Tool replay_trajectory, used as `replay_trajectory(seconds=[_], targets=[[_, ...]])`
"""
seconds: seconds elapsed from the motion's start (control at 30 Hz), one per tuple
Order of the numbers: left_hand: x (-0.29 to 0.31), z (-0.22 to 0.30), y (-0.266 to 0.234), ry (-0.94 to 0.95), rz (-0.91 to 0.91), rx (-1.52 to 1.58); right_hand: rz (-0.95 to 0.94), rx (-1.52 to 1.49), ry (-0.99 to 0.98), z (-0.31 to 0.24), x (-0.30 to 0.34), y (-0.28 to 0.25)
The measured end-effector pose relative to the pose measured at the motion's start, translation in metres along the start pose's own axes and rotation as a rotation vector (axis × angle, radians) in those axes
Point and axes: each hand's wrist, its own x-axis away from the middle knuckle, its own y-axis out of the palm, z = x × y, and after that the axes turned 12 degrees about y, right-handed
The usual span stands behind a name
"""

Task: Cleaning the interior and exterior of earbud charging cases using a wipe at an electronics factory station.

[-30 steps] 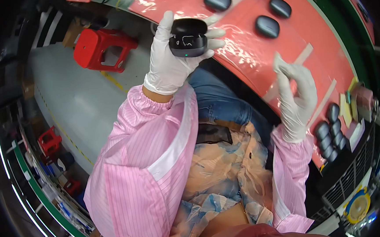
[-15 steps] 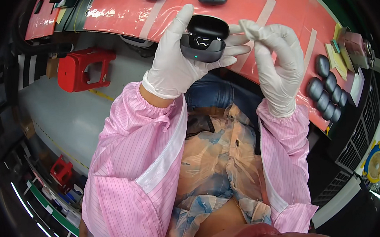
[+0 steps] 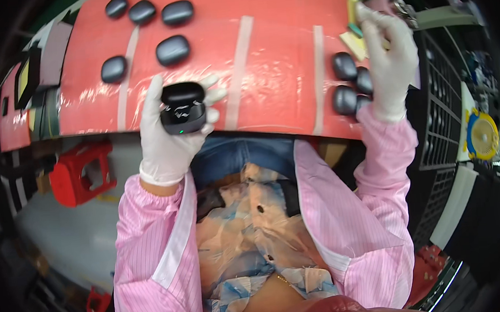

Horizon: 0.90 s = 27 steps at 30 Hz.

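In my gloved left hand (image 3: 167, 153) rests a dark earbud charging case (image 3: 172, 122), its lid raised. A small green light glows on its front, and the inside is black and shiny. The fingers and thumb cradle the case from below and the sides, just over the near edge of the table. My gloved right hand (image 3: 392, 50) is stretched to the far right, fingers curled, over yellow paper pads (image 3: 354, 44) and beside a pinkish object (image 3: 380, 5). Its fingertips are partly hidden and blurred; what they grip, if anything, cannot be made out.
Several closed dark cases lie on the red table mat (image 3: 278, 67): a group at the back left, including one case (image 3: 173, 50) just beyond my left hand, and a cluster (image 3: 346, 100) by my right forearm. A red stool (image 3: 80, 173) stands on the floor at left.
My right hand has moved away from the open case to the pads at the far right. The view has shifted, bringing more of the table into sight. My left hand still holds the case.
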Motion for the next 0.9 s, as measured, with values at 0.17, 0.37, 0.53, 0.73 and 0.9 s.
replay_trajectory(seconds=[0.17,0.37,0.53,0.73,0.9], targets=[[-0.01,-0.012,0.011,-0.044,-0.029,-0.032,0.004,0.448,0.16,0.11,-0.067,-0.061],[-0.02,-0.019,0.007,-0.045,-0.059,-0.022,-0.283,0.559,0.107,0.108,-0.087,-0.058],[-0.028,-0.032,0.009,-0.122,-0.053,0.021,-0.35,-0.173,-0.043,-0.028,0.007,0.007],[-0.026,-0.038,-0.006,-0.099,-0.004,-0.018,-0.57,-0.245,-0.294,-0.069,0.092,0.07],[-0.028,-0.04,-0.012,-0.072,0.013,0.001,-0.511,-0.119,-0.278,-0.059,0.092,0.071]])
